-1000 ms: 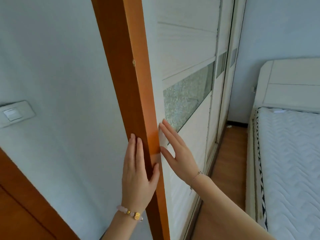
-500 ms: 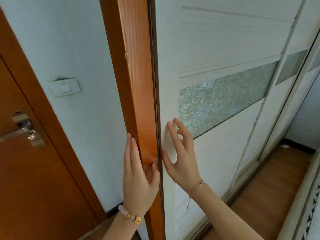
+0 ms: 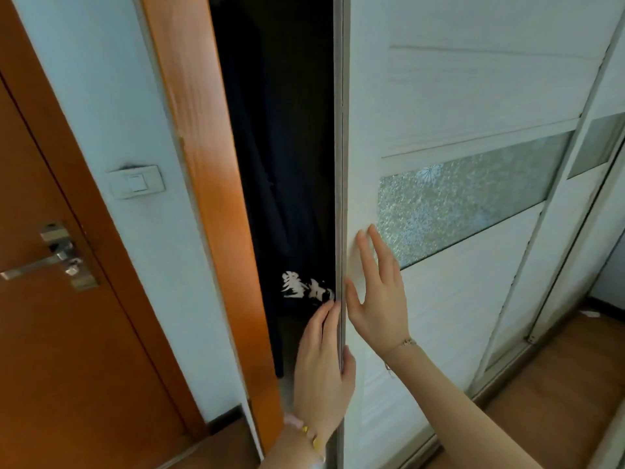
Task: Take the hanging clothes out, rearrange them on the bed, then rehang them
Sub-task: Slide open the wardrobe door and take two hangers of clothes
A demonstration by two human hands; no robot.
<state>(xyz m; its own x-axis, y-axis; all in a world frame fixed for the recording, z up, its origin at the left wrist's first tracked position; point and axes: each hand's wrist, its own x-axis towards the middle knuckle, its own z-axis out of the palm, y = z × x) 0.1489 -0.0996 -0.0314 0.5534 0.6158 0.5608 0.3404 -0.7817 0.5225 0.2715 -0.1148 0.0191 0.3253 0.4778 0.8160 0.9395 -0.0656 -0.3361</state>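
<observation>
**At the wardrobe's open edge**

Beside the orange frame (image 3: 203,137), dark hanging clothes (image 3: 287,170) hang lengthwise top to bottom inside the gap (white print near the hem). Left hand (image 3: 321,374) wraps the sliding door (image 3: 456,96) edge, thumb in front. Right hand (image 3: 378,292) lies flat, fingers spread, gripping nothing.

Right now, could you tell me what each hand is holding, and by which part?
The left hand grips the sliding wardrobe door by its leading vertical edge. The right hand holds nothing; it lies flat and open on the door's front.
</observation>
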